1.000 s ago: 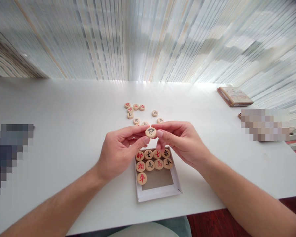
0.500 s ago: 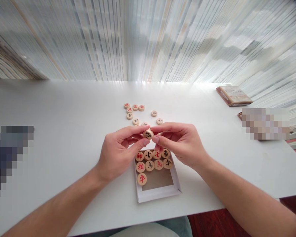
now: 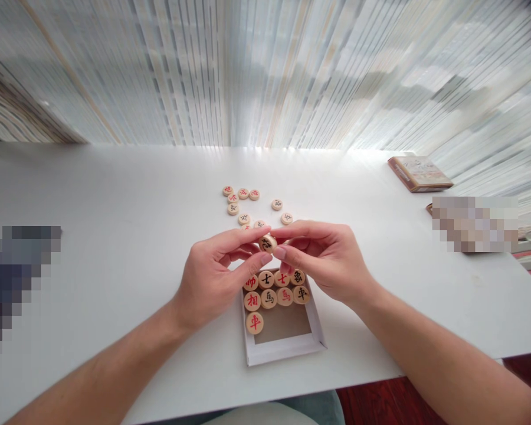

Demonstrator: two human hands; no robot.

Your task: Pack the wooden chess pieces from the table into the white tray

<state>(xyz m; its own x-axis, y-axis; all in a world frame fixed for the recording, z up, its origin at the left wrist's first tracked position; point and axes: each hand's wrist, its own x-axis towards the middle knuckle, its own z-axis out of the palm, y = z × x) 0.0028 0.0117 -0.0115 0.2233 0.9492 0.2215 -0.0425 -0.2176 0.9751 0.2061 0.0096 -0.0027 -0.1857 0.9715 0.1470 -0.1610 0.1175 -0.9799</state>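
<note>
At the far left, a dark thing masked by pixelation (image 3: 17, 277) lies on the white, smooth-topped table (image 3: 115, 206). Next comes the left hand (image 3: 216, 274), its thumb and index finger closed on the left edge of a round, pale wooden piece with a black character (image 3: 266, 243). Beyond the fingertips lie loose, pale wooden discs with red or black characters (image 3: 243, 193), some touching, others apart, a few partly hidden.

The held piece is above the far edge of a shallow white cardboard tray (image 3: 287, 352). A second ago its face was turned up; now it tips leftward and its pale side shows, so the fingers seem to be turning it rather than setting it down. In the tray, nine round wooden pieces with red and black characters (image 3: 269, 298) stay as they were: two rows of four, plus one at the left of a third.

The right hand (image 3: 325, 257) pinches the piece's right edge. Farther right are a flat brown-and-cream box (image 3: 425, 173) and another pixelated thing (image 3: 473, 224).
</note>
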